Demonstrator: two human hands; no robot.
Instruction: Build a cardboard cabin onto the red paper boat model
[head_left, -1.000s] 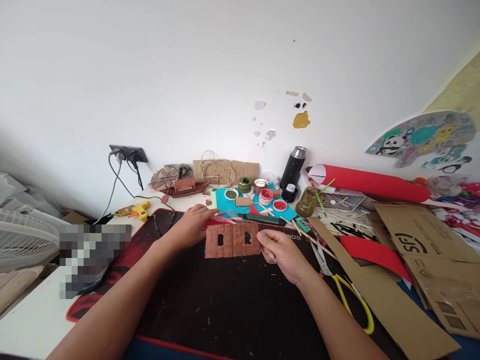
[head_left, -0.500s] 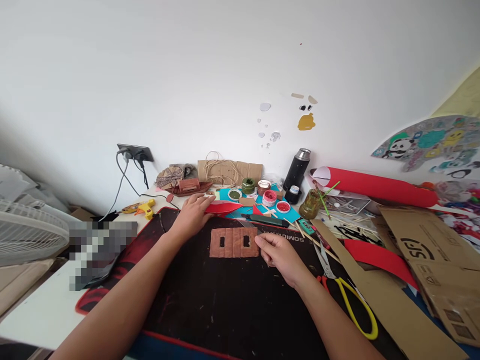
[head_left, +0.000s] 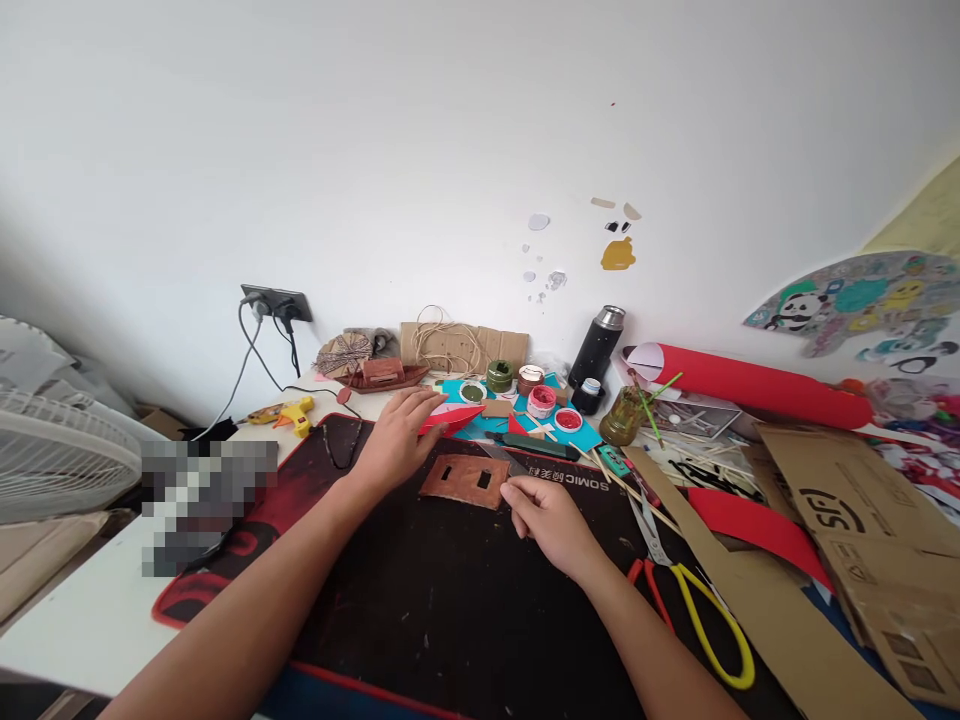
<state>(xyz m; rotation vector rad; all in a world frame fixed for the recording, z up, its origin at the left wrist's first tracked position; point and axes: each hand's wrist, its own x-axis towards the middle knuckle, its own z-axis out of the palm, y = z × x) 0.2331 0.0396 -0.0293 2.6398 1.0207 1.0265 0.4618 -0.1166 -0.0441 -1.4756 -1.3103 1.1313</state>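
A brown painted cardboard piece point(head_left: 461, 483) with two cut-out rectangular holes is pinched at its right edge by my right hand point(head_left: 536, 510). It is tilted a little over the black mat. My left hand point(head_left: 397, 435), palm down with its fingers stretched out, is over the left end of a red boat-shaped piece point(head_left: 448, 418). Whether the fingers touch that piece is hard to tell. Behind my left hand rests a brown model boat point(head_left: 384, 374).
Paint jars point(head_left: 541, 402) stand on blue paper behind the mat point(head_left: 465, 620). Yellow-handled scissors point(head_left: 705, 610) and cardboard strips lie at the right. A black thermos point(head_left: 597, 345) leans near the wall. A yellow glue gun point(head_left: 298, 414) lies at the left.
The brown cardboard piece has tilted and shifted slightly left with my right hand. My left hand has moved a little to the right, nearer the cardboard piece. The view has shifted slightly.
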